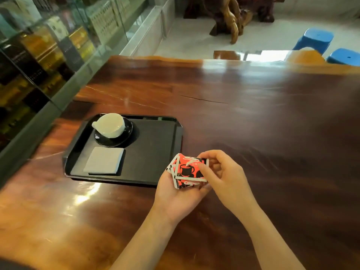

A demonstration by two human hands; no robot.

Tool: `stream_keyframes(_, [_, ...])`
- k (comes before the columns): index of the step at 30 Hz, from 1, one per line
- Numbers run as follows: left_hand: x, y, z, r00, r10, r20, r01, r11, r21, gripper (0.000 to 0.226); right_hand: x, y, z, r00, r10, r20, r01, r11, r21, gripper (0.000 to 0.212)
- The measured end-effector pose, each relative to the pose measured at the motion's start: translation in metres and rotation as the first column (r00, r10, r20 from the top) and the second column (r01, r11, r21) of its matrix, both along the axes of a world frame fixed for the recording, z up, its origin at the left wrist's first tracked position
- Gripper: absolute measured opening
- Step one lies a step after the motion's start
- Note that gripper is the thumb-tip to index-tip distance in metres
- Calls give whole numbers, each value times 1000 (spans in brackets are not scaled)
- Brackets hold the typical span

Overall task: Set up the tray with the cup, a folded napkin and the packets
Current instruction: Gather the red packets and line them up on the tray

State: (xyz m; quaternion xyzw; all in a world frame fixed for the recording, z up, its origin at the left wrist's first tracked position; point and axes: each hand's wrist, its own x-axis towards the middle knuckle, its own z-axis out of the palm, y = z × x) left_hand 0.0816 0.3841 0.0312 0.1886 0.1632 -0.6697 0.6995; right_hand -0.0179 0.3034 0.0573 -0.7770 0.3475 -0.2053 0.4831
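glossy wooden tabletop under both hands. the left hand, palm up, cradles a fan of red coffee packets while the right hand pinches the top one, just beside the near right corner of the black tray. on it a folded grey napkin lies near the white cup on its saucer.

1. A glossy, dark wooden table spreads under and around the right hand and its fingers, with a thin crack beyond them.
2. A black tray lies flat on it, just left of the fingers.
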Motion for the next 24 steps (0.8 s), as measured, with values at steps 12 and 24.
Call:
stream_keyframes(12, [129, 42, -50, 952, 177, 251, -229, 953, 198, 44, 128, 50, -53, 997, -31, -64, 54, 914, 401, 28])
stream_keyframes(24, [155, 62, -79, 833, 32, 552, -144, 976, 161, 34, 162, 70, -89, 923, -374, -85, 339, 693, 636, 21])
